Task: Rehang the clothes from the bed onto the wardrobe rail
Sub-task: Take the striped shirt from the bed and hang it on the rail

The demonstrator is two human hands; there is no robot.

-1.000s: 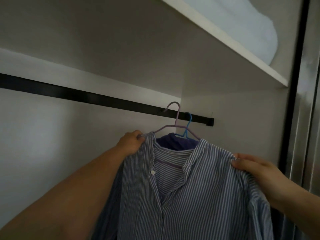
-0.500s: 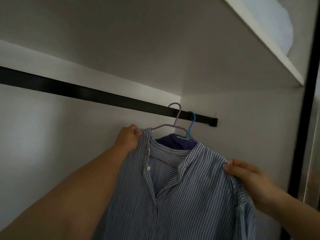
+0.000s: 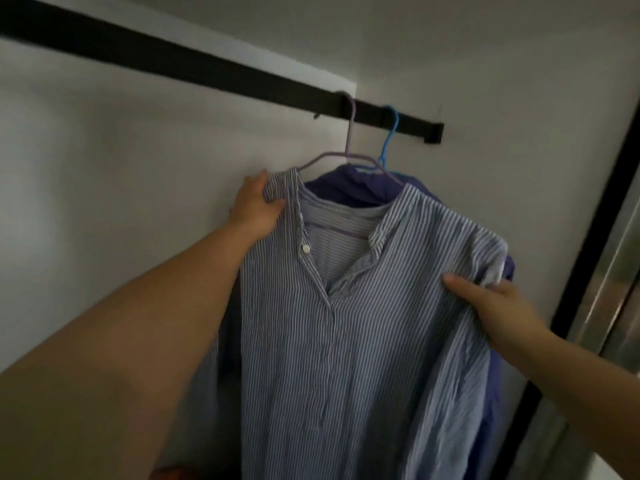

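A blue-and-white striped shirt [image 3: 363, 323] hangs on a pale purple hanger [image 3: 348, 133] whose hook sits over the black wardrobe rail [image 3: 194, 65]. My left hand [image 3: 254, 207] grips the shirt's left shoulder beside the collar. My right hand [image 3: 491, 301] holds the right shoulder fabric, thumb on top. Behind it a dark purple garment [image 3: 349, 187] hangs on a blue hanger [image 3: 389, 140] near the rail's right end.
The white wardrobe back wall [image 3: 104, 202] lies to the left of the clothes, with bare rail along it. A black door frame [image 3: 588, 237] and a reflective sliding door [image 3: 620, 282] stand at the right.
The purple hanger's hook now rests on the rail. The view has dropped and moved closer, so the upper shelf has left the frame. Both hands keep their hold on the shoulders.
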